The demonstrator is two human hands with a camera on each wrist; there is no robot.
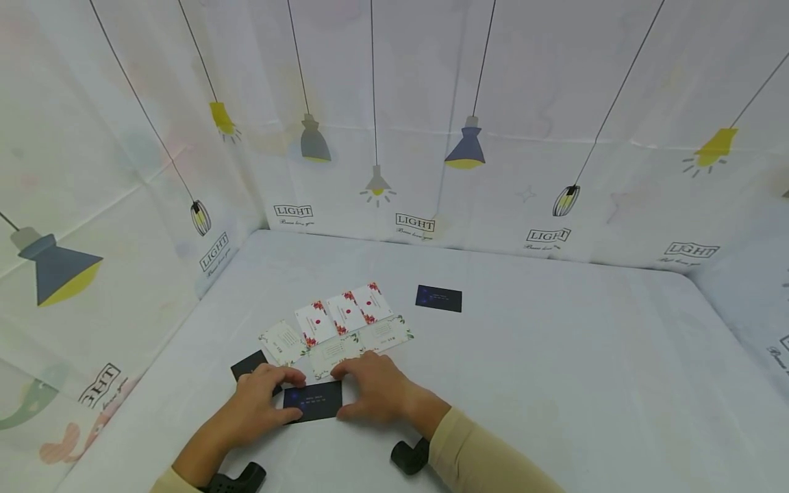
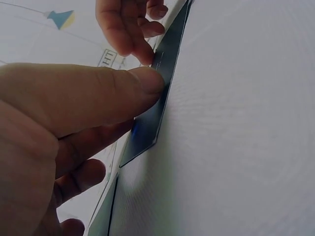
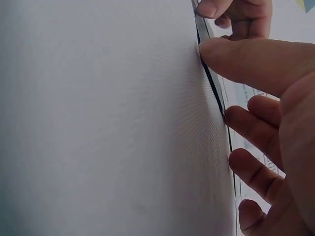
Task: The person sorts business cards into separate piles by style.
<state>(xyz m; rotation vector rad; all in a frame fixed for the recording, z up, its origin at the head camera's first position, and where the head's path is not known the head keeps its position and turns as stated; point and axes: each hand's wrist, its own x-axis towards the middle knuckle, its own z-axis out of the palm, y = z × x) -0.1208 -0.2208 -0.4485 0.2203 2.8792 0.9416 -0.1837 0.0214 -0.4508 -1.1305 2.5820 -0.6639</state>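
Note:
A black card (image 1: 314,400) with small light print lies flat near the table's front, between my hands. My left hand (image 1: 255,404) holds its left end, with the thumb on the near edge and the index fingertip at the far edge. At the right end, my right hand (image 1: 382,394) spans the card the same way, thumb at the near corner and index finger by the far one. In the left wrist view the left thumb (image 2: 142,86) overlaps the card's face. Another black card (image 1: 249,364) is partly hidden behind my left hand.
White cards with green leaf borders (image 1: 333,355) and white cards with red flowers (image 1: 348,311) lie in slanted rows just beyond my hands. A single black card (image 1: 439,298) lies farther back to the right. Lamp-printed white cloth (image 1: 505,205) hangs behind the table.

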